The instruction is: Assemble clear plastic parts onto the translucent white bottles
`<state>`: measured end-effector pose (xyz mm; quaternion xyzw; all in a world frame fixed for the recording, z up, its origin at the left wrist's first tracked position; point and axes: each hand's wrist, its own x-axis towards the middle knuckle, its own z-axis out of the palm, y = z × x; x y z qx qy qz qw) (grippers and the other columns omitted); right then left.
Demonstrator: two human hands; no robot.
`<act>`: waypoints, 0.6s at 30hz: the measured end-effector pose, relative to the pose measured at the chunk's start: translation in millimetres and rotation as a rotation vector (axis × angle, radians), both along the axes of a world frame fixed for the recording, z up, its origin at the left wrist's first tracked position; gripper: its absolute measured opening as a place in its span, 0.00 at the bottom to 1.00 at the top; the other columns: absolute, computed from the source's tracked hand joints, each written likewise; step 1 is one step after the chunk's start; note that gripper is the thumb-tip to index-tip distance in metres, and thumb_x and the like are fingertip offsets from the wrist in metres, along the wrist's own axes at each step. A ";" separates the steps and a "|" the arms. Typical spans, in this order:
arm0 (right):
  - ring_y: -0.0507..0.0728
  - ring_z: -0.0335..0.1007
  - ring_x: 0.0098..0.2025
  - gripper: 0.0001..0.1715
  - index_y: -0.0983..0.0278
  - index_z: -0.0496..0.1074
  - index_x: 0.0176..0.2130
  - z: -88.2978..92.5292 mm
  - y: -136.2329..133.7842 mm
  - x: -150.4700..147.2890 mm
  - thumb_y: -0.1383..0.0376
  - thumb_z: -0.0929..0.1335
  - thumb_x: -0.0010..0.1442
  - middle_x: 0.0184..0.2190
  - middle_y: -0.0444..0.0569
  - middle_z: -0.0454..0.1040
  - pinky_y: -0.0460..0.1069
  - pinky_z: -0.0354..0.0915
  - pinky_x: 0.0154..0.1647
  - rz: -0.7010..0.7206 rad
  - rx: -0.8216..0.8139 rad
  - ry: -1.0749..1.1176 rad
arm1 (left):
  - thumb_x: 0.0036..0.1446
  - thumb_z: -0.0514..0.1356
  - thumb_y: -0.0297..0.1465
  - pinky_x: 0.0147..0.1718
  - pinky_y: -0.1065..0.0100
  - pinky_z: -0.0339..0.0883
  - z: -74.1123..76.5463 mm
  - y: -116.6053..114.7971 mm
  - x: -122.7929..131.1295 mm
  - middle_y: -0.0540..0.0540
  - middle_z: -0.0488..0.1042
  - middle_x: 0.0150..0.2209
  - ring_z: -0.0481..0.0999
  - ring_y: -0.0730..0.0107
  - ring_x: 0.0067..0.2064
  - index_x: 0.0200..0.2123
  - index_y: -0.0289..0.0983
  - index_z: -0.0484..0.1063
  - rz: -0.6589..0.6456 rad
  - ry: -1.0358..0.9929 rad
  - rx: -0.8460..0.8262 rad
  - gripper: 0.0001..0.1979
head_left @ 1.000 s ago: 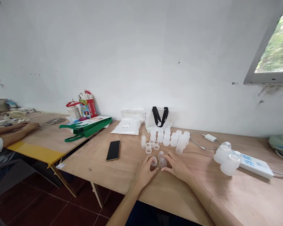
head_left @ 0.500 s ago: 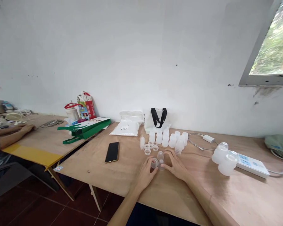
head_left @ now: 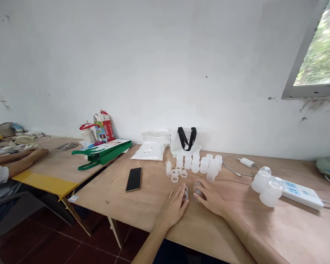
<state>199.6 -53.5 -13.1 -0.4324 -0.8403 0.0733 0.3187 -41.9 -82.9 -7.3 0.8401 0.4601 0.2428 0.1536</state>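
Note:
My left hand (head_left: 176, 205) lies low over the wooden table, its fingers curled around a clear plastic ring (head_left: 185, 193) that shows at the fingertips. Just to the right, my right hand (head_left: 209, 197) bends over clear dome-shaped pieces (head_left: 197, 191), partly hidden under its fingers. A gap of bare wood separates the two hands. Beyond them are several clear rings (head_left: 175, 176), a stack of small clear parts (head_left: 168, 168), a group of frosted white bottles (head_left: 195, 164) and a ribbed stack of domes (head_left: 211, 173).
A black phone (head_left: 134, 179) lies left of my hands. Behind are a white packet (head_left: 150, 150) and a bag with black handles (head_left: 174, 145). Capped bottles (head_left: 270, 194) and a power strip (head_left: 305, 194) are at right. Another person's hand (head_left: 37, 156) rests on the left table.
My hands have moved apart. The ring has gone left with my left hand and the domes right, under my right hand. The view has shifted slightly.

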 end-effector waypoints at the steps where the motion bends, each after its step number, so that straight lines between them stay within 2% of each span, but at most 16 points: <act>1: 0.63 0.73 0.57 0.10 0.55 0.74 0.44 -0.2 -2.7 5.4 0.56 0.64 0.71 0.59 0.51 0.73 0.61 0.71 0.58 -0.008 0.007 -0.006 | 0.73 0.52 0.41 0.71 0.51 0.57 0.3 -0.2 0.2 0.41 0.58 0.74 0.60 0.56 0.73 0.75 0.41 0.51 -0.003 0.015 -0.005 0.32; 7: 0.66 0.71 0.58 0.10 0.55 0.74 0.45 -5.4 -11.5 46.0 0.57 0.64 0.69 0.59 0.52 0.73 0.64 0.68 0.59 -0.085 0.062 -0.054 | 0.71 0.55 0.38 0.71 0.50 0.58 -1.5 2.1 1.6 0.43 0.58 0.74 0.60 0.56 0.73 0.74 0.42 0.53 0.016 0.047 -0.003 0.32; 11: 0.66 0.65 0.65 0.17 0.55 0.73 0.53 -13.0 -7.1 64.4 0.54 0.62 0.72 0.63 0.54 0.70 0.65 0.63 0.65 -0.122 0.161 0.063 | 0.72 0.55 0.38 0.70 0.50 0.59 -1.6 2.8 1.7 0.43 0.60 0.73 0.62 0.56 0.72 0.73 0.42 0.56 0.010 0.055 0.024 0.30; 13: 0.65 0.64 0.66 0.19 0.55 0.72 0.54 -14.3 -3.3 67.6 0.54 0.59 0.73 0.63 0.54 0.70 0.65 0.61 0.66 -0.171 0.212 0.147 | 0.71 0.56 0.38 0.70 0.50 0.59 -0.8 2.6 1.5 0.43 0.59 0.73 0.62 0.55 0.72 0.72 0.43 0.58 -0.008 0.068 0.042 0.29; 18: 0.65 0.67 0.64 0.21 0.56 0.73 0.52 -2.9 11.3 76.7 0.53 0.57 0.74 0.60 0.53 0.73 0.64 0.61 0.66 -0.296 0.259 0.259 | 0.71 0.57 0.34 0.70 0.51 0.59 0.6 1.8 0.7 0.44 0.59 0.73 0.62 0.57 0.72 0.71 0.44 0.59 -0.032 0.093 0.074 0.28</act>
